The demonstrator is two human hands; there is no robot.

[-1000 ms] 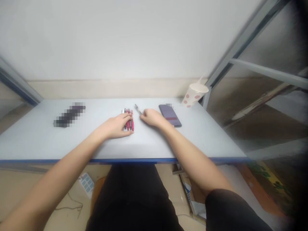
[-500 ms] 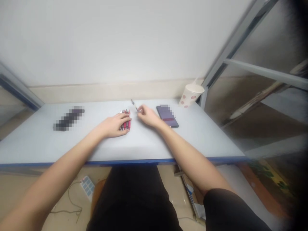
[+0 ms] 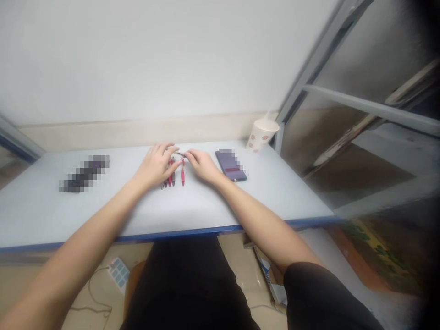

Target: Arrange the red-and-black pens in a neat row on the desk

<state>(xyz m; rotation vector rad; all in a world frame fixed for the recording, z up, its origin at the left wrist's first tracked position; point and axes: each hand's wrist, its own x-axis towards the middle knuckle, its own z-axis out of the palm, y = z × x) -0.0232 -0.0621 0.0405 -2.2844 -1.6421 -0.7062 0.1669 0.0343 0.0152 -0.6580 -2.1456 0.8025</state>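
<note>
Several red and dark pens (image 3: pixel 169 179) lie side by side on the pale table (image 3: pixel 192 206), their upper parts partly covered by my left hand (image 3: pixel 155 164). One red pen (image 3: pixel 183 178) lies a little apart to the right of the row. My left hand hovers over the row with its thumb and fingers spread. Between thumb and fingertips my right hand (image 3: pixel 202 166) pinches a slim dark pen (image 3: pixel 180 154), which points left toward my left fingertips. Whether those fingertips touch it I cannot tell.
To the right are a dark phone (image 3: pixel 235 172) and a white paper cup (image 3: pixel 263 135) with red prints. A dark, blurred-out object (image 3: pixel 84 174) lies at the left. The wall (image 3: pixel 144 130) borders the table's back. Below, a power strip (image 3: pixel 118 274) is on the floor.
My left hand has risen off the row and opened wider. The pen in my right hand has swung flatter, toward my left fingers. One red pen now lies apart from the row.
</note>
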